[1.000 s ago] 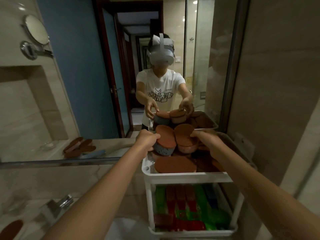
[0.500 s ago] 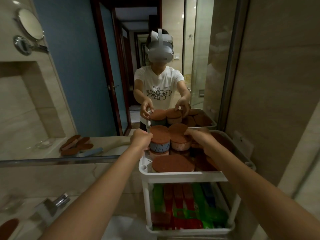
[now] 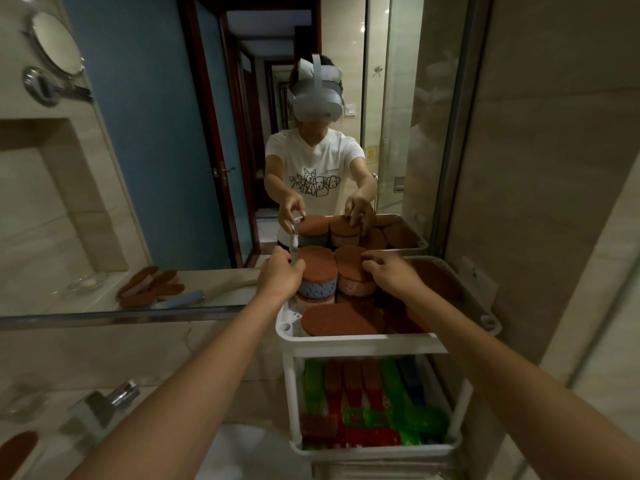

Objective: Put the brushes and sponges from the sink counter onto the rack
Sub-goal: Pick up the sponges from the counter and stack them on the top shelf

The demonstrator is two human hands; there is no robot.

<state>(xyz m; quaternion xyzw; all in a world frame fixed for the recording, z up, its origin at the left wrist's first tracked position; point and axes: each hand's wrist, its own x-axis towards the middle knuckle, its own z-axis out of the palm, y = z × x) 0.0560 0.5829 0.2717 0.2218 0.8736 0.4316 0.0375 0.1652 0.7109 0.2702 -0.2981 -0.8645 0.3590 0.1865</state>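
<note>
The white rack (image 3: 349,342) stands on the counter against the mirror. Its top tier holds several brown-topped sponges. My left hand (image 3: 278,277) grips the side of a blue sponge (image 3: 318,285) with a brown top, which sits level on a pink sponge below. Right beside it is a pink sponge (image 3: 351,275) with a brown top, and my right hand (image 3: 393,275) holds its right edge with the fingertips on top. One more brown-topped sponge (image 3: 17,446) lies on the counter at the bottom left.
The rack's lower tier holds green, red and blue brushes (image 3: 367,414). A chrome faucet (image 3: 104,403) stands left of the rack above the sink basin (image 3: 242,452). The mirror (image 3: 156,168) is directly behind the rack and a tiled wall (image 3: 554,168) is close on its right.
Both sponges were tilted and raised; they have come down and now sit level on the stack in the top tier. My view has dropped slightly.
</note>
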